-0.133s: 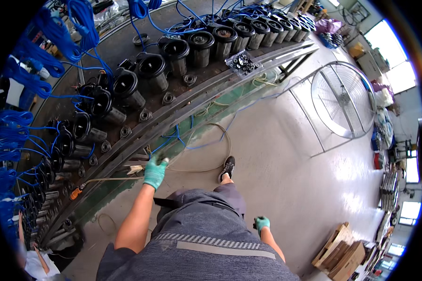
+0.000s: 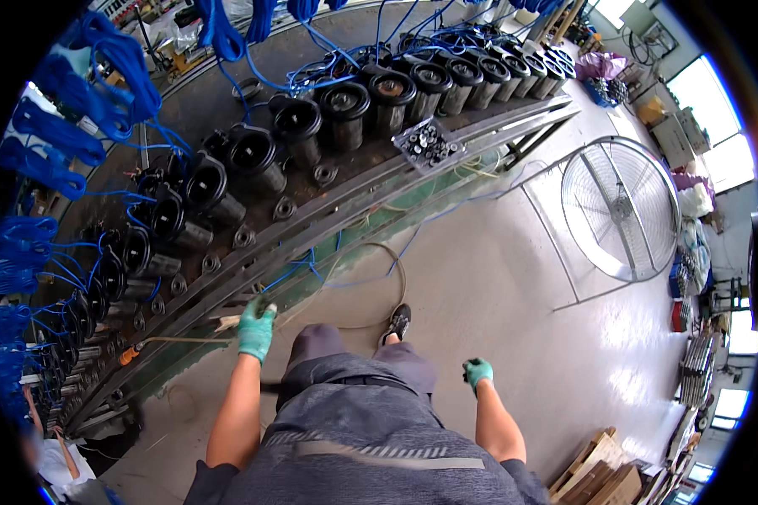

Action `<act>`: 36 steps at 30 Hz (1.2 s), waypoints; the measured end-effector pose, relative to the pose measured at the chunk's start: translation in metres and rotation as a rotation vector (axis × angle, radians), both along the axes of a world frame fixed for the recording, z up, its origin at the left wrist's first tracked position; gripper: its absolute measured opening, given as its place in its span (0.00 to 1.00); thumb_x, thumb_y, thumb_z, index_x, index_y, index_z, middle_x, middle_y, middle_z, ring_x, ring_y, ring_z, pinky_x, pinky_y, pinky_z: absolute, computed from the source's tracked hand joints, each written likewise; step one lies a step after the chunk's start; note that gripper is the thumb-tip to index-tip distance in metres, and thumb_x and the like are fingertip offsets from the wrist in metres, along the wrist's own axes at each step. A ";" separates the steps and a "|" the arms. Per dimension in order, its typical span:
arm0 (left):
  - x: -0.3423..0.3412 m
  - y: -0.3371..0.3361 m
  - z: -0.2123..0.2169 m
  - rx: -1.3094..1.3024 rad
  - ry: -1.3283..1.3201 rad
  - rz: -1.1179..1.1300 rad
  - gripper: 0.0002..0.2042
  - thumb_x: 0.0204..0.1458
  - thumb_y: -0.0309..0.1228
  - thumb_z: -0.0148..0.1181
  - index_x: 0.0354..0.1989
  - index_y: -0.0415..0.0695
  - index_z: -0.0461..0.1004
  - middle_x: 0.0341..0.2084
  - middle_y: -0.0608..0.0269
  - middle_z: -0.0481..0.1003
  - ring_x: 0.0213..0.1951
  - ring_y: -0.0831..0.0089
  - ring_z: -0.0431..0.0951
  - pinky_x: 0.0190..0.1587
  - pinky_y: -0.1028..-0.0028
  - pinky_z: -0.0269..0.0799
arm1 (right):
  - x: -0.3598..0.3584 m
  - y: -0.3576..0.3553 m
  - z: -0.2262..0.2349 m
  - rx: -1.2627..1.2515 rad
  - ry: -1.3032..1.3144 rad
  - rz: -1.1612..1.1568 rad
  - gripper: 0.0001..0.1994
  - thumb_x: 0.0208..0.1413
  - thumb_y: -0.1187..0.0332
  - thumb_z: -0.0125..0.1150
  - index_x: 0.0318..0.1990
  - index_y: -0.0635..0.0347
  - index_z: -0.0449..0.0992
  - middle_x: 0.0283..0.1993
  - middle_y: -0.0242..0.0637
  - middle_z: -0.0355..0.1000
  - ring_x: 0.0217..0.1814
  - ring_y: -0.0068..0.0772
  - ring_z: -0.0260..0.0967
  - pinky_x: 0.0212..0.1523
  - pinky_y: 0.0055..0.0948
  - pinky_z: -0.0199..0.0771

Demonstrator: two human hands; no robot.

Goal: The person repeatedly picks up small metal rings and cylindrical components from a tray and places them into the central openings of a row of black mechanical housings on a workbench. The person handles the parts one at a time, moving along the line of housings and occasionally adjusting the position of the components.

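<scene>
Firstly, left hand (image 2: 256,331): green-gloved, near the front rail (image 2: 328,202) of the surface; thumb a little apart, fingers blurred at the tips; no held thing shows, though how far they are bent, or whether they hold anything small, cannot be told.

Right hand (image 2: 478,371): green-gloved, low over the floor (image 2: 514,278), well apart from the surface; fingers look curled in, dark at the tips; grip cannot be told. Arm probably out for balance, given the one shoe (image 2: 399,320) set forward.

Housings (image 2: 255,164): black-rimmed, dark cylinders, tipped mouths, one curved-looking row along the surface; probably ranked so that each is reachable from this side.

Ring parts (image 2: 285,207): on the surface, one before several housings; likely paired by position.

Clear bag (image 2: 429,143): small dark parts, at the front edge, presumably for easy picking.

Blue cable coils (image 2: 59,130): bundled behind the row, likely to keep slack clear.

Large round fan (image 2: 621,206): standing on the floor, apart from the row.
</scene>
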State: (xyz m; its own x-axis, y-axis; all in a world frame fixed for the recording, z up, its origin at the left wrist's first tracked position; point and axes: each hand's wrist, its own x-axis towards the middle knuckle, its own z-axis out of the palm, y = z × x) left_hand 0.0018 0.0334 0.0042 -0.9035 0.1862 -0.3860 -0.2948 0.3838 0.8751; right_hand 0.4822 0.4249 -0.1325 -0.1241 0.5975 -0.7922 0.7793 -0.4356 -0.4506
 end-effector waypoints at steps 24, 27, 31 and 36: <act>-0.191 0.308 0.023 -0.693 0.408 -0.346 0.36 0.44 0.37 0.75 0.65 0.51 0.70 0.51 0.46 0.74 0.54 0.45 0.75 0.58 0.51 0.72 | -0.570 0.296 0.177 0.739 0.268 1.447 0.16 0.55 0.67 0.66 0.53 0.49 0.80 0.53 0.44 0.75 0.55 0.52 0.74 0.52 0.48 0.76; -0.198 0.309 0.013 -0.747 0.385 -0.329 0.38 0.42 0.39 0.76 0.67 0.50 0.69 0.53 0.45 0.74 0.55 0.45 0.74 0.58 0.51 0.72 | -0.586 0.294 0.161 0.760 0.280 1.598 0.16 0.53 0.67 0.68 0.50 0.50 0.81 0.50 0.43 0.76 0.52 0.52 0.75 0.51 0.46 0.77; -0.207 0.334 0.027 -0.865 0.317 -0.357 0.39 0.43 0.43 0.75 0.67 0.50 0.68 0.56 0.46 0.72 0.58 0.46 0.73 0.59 0.50 0.71 | -0.600 0.302 0.147 0.845 0.278 1.652 0.08 0.58 0.63 0.63 0.43 0.51 0.80 0.42 0.42 0.78 0.45 0.53 0.78 0.44 0.50 0.78; -0.211 0.357 0.051 -1.068 0.173 -0.395 0.42 0.45 0.44 0.74 0.72 0.59 0.64 0.57 0.51 0.72 0.60 0.50 0.72 0.61 0.50 0.69 | -0.597 0.300 0.137 0.929 0.305 1.719 0.05 0.60 0.64 0.60 0.37 0.53 0.78 0.38 0.42 0.78 0.39 0.52 0.79 0.38 0.50 0.79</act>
State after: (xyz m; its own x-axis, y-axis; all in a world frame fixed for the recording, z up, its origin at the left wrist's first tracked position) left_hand -0.2088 0.3906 0.0547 -0.9113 0.1208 -0.3937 0.1034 0.9925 0.0653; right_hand -0.1146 0.7248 0.0043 -0.9693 -0.1346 -0.2055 -0.0853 0.9689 -0.2321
